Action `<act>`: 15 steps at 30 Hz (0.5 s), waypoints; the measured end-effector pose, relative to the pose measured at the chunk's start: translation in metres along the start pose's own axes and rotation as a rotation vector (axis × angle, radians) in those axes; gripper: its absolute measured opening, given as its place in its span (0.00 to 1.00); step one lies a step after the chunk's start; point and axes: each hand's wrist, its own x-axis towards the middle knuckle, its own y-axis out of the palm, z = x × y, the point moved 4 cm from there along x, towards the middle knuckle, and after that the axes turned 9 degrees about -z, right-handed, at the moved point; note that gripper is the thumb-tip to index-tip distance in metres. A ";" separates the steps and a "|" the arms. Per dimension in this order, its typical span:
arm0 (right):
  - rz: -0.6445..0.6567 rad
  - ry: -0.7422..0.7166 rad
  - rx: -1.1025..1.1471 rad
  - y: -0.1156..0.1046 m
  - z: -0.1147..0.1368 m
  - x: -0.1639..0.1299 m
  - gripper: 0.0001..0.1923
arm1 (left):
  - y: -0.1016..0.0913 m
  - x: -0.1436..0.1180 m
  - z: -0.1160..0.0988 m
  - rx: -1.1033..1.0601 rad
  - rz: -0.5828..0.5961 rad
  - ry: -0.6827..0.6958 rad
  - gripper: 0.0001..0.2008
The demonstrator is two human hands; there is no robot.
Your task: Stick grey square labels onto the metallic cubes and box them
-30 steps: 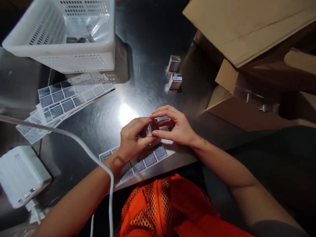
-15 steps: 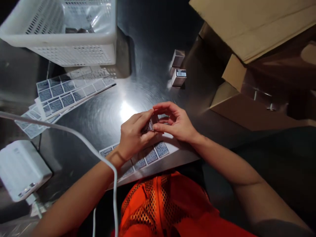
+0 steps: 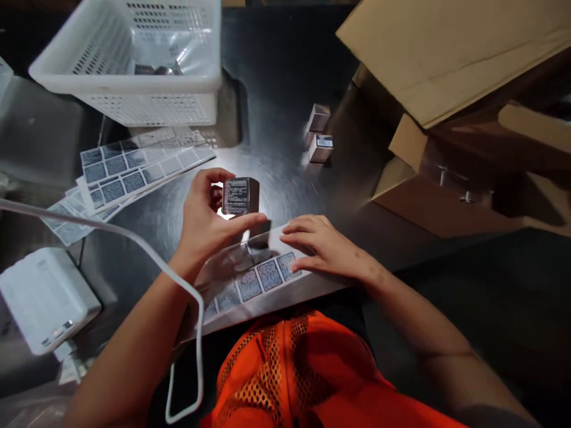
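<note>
My left hand (image 3: pixel 207 214) has its fingers and thumb around a small dark box (image 3: pixel 239 196), whose printed side with lines of pale text faces me. The thumb lies along its lower edge, and the fingers are partly hidden behind its left side. My right hand (image 3: pixel 323 246) rests over the right end of a sticker sheet (image 3: pixel 267 276), fingers apart and thumb by the last printed square. That sheet lies along the table's near edge, bearing a row of speckled dark labels. Two small boxes stand farther off: a shiny one (image 3: pixel 319 117) and another with a barcode label (image 3: pixel 320 148).
A white perforated basket (image 3: pixel 147 86) holds clear plastic and dark items. More sticker sheets (image 3: pixel 129 172) overlap in front of it. A white device (image 3: pixel 47 297) and a white cable (image 3: pixel 147 249) lie at left. An open cardboard box (image 3: pixel 446 202) stands at right.
My hands have come apart. The left hand has moved left with the small box, turning its printed side toward me. My right hand has lowered onto the sticker sheet.
</note>
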 end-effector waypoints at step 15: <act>-0.120 0.234 0.082 -0.024 -0.021 0.056 0.13 | 0.020 -0.013 0.003 -0.254 0.151 -0.268 0.35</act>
